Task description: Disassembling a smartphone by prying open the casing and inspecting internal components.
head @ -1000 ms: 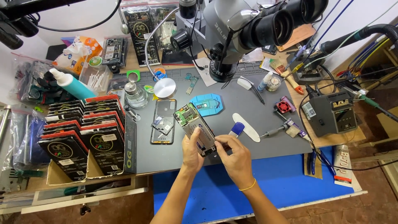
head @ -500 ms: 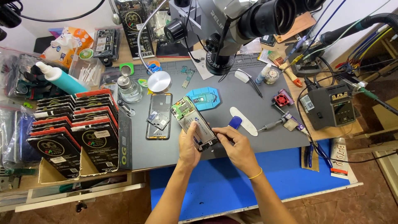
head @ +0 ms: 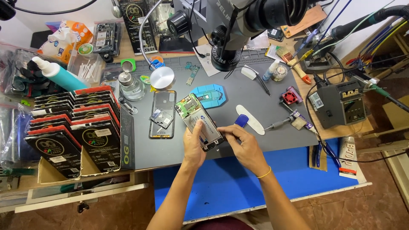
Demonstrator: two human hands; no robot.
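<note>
— Well, biggest first: microscope (head: 238, 21) hanging over the grey mat (head: 264, 140) at twelve o'clock, lens aimed down at the working area. Kept there for close inspection, probably.

— And at nine o'clock?

— Stacked black-and-red boxes (head: 72, 127) in cardboard trays, upright, faces outward, easy to pick from. Soldering station (head: 341, 104) at three o'clock, off the mat, cables trailing away from the surface.

— Centre of the mat?

— Opened phone (head: 200, 123), back off, board and battery exposed, lifted at a tilt just below the middle. Left hand (head: 194, 147) wrapped around its lower left edge, thumb on top, gripping to steady it. Right hand (head: 243, 147) closed at its lower right corner, fingertips pinched; whether something thin sits between them, cannot tell.

— Angled why?

— Likely to bring the bottom end towards the eyes and fingers.

— Nearby bits?

— Back cover (head: 162, 114) lying flat at ten o'clock of the phone, just beside it. Blue holder (head: 208, 96) at twelve, touching distance. White pry card (head: 250, 119) and blue pick (head: 241, 120) at two o'clock, parked within reach of the right hand.
</note>
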